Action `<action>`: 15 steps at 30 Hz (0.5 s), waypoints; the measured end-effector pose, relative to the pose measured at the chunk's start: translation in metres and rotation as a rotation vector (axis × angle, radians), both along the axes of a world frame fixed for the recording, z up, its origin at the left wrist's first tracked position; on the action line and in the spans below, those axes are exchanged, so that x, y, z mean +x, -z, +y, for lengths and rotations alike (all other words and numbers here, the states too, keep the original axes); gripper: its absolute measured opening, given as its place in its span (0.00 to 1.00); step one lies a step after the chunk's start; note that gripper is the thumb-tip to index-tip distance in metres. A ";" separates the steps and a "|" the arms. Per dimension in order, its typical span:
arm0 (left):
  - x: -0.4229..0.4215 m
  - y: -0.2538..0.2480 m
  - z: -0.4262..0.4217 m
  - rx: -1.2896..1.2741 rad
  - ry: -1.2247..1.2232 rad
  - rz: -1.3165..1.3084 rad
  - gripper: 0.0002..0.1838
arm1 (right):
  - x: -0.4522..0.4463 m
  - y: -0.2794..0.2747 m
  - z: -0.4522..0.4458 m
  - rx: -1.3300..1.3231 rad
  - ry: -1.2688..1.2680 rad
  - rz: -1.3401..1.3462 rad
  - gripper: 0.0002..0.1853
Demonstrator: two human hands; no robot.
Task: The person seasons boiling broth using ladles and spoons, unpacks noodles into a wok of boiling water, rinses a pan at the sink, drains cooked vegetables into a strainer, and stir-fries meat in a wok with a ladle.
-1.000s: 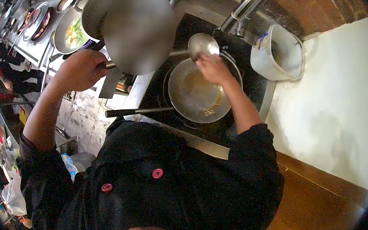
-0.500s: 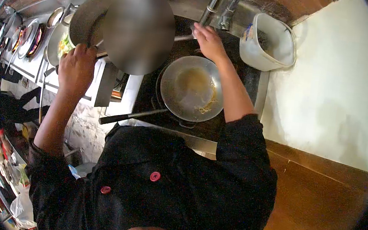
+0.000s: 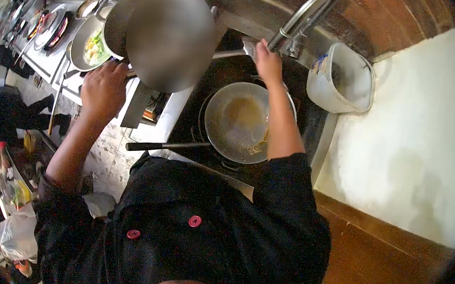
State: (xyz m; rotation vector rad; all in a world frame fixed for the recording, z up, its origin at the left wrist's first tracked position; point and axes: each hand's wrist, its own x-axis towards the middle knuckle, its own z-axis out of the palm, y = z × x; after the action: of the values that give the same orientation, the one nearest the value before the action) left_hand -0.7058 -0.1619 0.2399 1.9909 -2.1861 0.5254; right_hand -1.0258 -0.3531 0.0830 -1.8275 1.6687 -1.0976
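My left hand point(image 3: 104, 89) is closed around the dark handle of a large metal pan point(image 3: 119, 17), mostly hidden by a round blur. Close by is a smaller pan point(image 3: 80, 41) holding chopped green, white and orange vegetables point(image 3: 95, 48). My right hand point(image 3: 270, 65) is raised over the far side of the stove, fingers bent together at the lower end of a metal faucet point(image 3: 294, 23). A metal utensil point(image 3: 248, 46) with a flat end touches or nearly touches those fingers; the grip is unclear. Below sits a wok point(image 3: 224, 122) with brownish liquid and some noodle-like strands point(image 3: 254, 146).
The wok's black handle point(image 3: 145, 147) points left over the stove edge. A white plastic bucket point(image 3: 346, 85) stands at the right, beside a white wall point(image 3: 408, 134). Dishes point(image 3: 52, 27) line the counter at far left, and a person in dark clothing point(image 3: 3, 116) is there.
The view has shifted, so most things appear lower and further right. My right hand stays by the faucet, and the utensil's flat end now shows. My left hand keeps its hold on the handle.
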 end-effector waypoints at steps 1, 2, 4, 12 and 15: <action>-0.002 0.004 -0.003 0.043 -0.032 0.037 0.04 | 0.016 -0.003 0.010 -0.348 0.005 0.049 0.25; -0.006 0.009 -0.002 0.091 -0.112 0.124 0.04 | 0.017 -0.001 0.011 -0.332 -0.023 0.044 0.26; -0.002 0.013 0.004 0.157 -0.112 0.155 0.05 | 0.005 -0.052 0.015 0.604 0.078 0.020 0.25; -0.010 0.017 0.002 0.187 -0.022 0.010 0.07 | 0.007 0.002 0.020 -0.383 -0.221 0.563 0.20; -0.011 0.006 0.008 0.138 0.044 0.036 0.07 | -0.009 0.002 0.016 -0.015 -0.232 0.048 0.21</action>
State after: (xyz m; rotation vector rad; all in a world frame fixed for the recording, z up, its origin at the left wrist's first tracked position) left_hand -0.7170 -0.1542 0.2335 1.9957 -2.2963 0.3380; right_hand -1.0350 -0.3370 0.0808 -2.0117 1.4331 -0.9766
